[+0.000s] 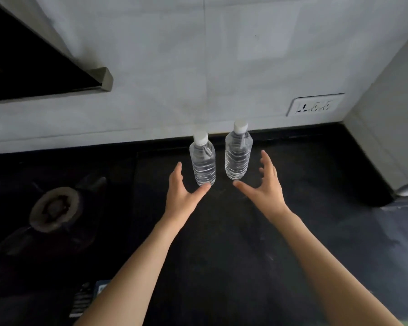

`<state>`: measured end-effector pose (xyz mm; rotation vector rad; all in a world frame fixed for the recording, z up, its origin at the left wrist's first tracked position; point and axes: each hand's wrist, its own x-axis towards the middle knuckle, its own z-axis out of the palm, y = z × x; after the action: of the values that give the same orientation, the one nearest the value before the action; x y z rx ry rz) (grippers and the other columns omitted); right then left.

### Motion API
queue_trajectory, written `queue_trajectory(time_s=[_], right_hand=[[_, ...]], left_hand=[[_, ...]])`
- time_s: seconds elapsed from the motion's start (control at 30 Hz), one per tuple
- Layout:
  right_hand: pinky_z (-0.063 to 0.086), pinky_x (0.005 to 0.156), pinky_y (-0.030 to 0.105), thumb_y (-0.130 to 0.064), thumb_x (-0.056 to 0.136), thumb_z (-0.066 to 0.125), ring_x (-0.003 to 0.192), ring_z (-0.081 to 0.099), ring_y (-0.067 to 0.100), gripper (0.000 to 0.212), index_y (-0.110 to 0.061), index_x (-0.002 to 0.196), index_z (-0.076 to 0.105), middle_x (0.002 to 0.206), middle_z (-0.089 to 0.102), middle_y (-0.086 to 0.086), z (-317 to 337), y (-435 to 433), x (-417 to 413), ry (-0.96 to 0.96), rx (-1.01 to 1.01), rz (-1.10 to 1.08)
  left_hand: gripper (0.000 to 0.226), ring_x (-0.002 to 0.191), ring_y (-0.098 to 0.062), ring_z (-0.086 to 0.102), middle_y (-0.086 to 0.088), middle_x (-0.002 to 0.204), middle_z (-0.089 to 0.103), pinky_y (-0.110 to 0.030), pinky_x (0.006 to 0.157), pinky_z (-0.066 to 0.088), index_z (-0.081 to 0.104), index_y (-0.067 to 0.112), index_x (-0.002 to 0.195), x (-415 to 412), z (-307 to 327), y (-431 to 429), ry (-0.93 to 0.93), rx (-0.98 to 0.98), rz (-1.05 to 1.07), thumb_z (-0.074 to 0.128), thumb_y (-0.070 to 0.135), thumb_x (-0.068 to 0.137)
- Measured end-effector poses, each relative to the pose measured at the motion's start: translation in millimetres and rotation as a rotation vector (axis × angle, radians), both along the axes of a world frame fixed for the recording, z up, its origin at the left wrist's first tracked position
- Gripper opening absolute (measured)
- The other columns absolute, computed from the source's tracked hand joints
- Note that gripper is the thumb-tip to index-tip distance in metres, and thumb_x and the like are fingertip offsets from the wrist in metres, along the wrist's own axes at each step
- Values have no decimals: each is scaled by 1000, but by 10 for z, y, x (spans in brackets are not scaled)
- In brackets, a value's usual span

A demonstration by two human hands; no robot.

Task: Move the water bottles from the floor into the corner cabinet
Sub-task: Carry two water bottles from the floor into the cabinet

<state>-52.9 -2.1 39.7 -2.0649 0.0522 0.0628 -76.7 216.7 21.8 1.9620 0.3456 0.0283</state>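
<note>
Two clear water bottles with white caps stand upright side by side on a black surface close to a white tiled wall. The left bottle (203, 162) is slightly nearer than the right bottle (237, 154). My left hand (183, 196) is spread open just below and left of the left bottle, its thumb tip at the bottle's base. My right hand (265, 187) is open to the right of the right bottle, fingers curved, apart from it. Neither hand holds anything.
A gas burner (54, 209) sits on the black surface at the left. A dark hood with a grey edge (104, 78) hangs at the upper left. A wall socket (315, 105) is at the right, beside a white side wall (386, 118).
</note>
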Motion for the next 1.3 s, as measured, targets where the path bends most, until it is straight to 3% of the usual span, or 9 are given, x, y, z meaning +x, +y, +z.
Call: queue_trajectory(time_s=[0.1,0.27,0.37,0.6,0.7,0.83,1.0,1.1,1.3], right_hand=[[36,114,39,-45,69,85,141,36,12,107,-35,153,18,157,30,-9,-274,61,359,29,52,6],[53,98,41,-35,68,86,114,61,6,77,-36,132,45,126,62,-14,-520,151,692,44,120,39],[56,93,36,-24,73,85,103,65,2,64,-28,127,51,112,68,-13,-523,201,735,31,147,-15],[54,78,17,-19,72,86,94,67,0,53,-24,116,57,102,69,-12,-438,134,491,52,161,-37],[54,72,17,-15,70,86,86,69,2,44,-22,106,61,94,72,-7,-368,29,185,109,182,-14],[58,74,35,-10,70,85,83,73,16,35,-19,99,67,89,76,2,-243,-143,-333,250,272,37],[56,67,23,-8,78,80,83,73,20,32,-11,106,65,90,75,5,94,-467,-1022,326,414,166],[57,68,25,-20,74,77,84,73,23,41,-13,111,63,94,74,8,377,-638,-1333,339,472,306],[59,71,31,-18,77,78,86,73,27,37,-14,111,64,96,73,11,951,-681,-1712,277,472,635]], left_hand=[[99,136,-5,37,12,154,31,-24,104,30,26,30,149,283,-218,-60,-10,-59,-1,83,46,69],[69,115,7,55,32,116,60,-26,101,42,48,40,126,504,-359,-107,-68,-159,3,85,22,71],[64,111,0,60,25,112,64,-36,104,45,53,33,121,536,-331,-95,-101,-185,9,85,16,69],[57,103,-4,65,14,106,70,-33,95,52,60,34,108,392,-206,-82,-62,-149,75,89,19,62],[49,95,-5,68,8,99,72,-27,86,54,62,24,105,93,-103,-145,-5,-154,84,88,19,63],[39,81,-3,69,2,90,73,-13,67,52,66,17,100,-525,111,-320,103,-223,185,87,15,68],[20,71,-6,70,0,81,74,-10,57,48,70,19,90,-1419,483,-631,190,-266,374,82,17,73],[17,70,-8,70,1,79,73,-13,57,48,70,20,88,-1929,754,-883,170,-274,491,80,20,74],[19,70,-6,70,3,81,74,-12,58,49,71,23,90,-2729,1381,-1299,-25,-274,735,80,17,75]])
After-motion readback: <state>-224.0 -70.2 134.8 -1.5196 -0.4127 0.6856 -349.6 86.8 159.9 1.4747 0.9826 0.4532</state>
